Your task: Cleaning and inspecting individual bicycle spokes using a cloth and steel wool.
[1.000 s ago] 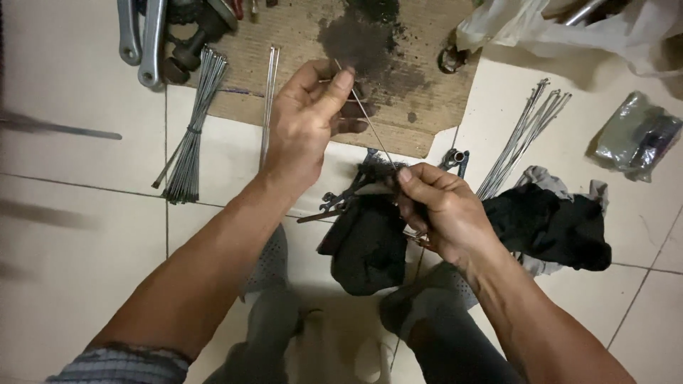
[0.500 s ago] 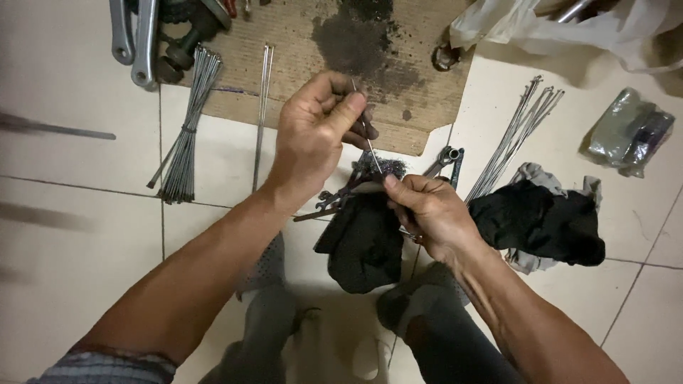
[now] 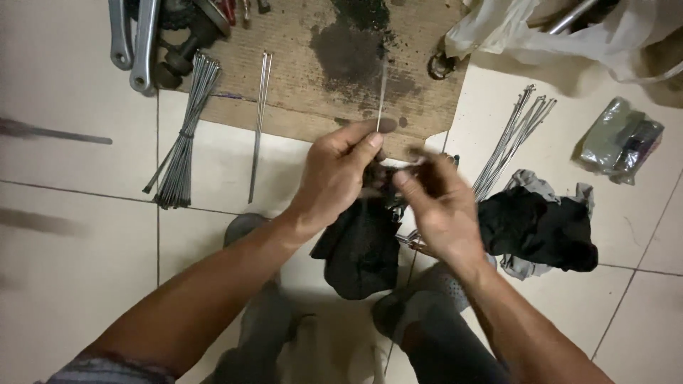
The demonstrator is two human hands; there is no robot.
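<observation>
left hand [image 3: 334, 174] fingers pinched, right hand [image 3: 437, 210] blurred, close together

You've got a thin straight silver metal spoke [image 3: 382, 92] standing approx. upright over the brown cardboard, lower end pinched at your fingertips. Below it hangs a dark, grimy black cloth rag [image 3: 361, 245], crumpled, draped btwn your knees.

Spoke bundle [image 3: 181, 146] lies left of the cardboard sheet [image 3: 299, 64] — rag [image 3: 537, 227] right, near loose spokes [image 3: 514, 139].
</observation>
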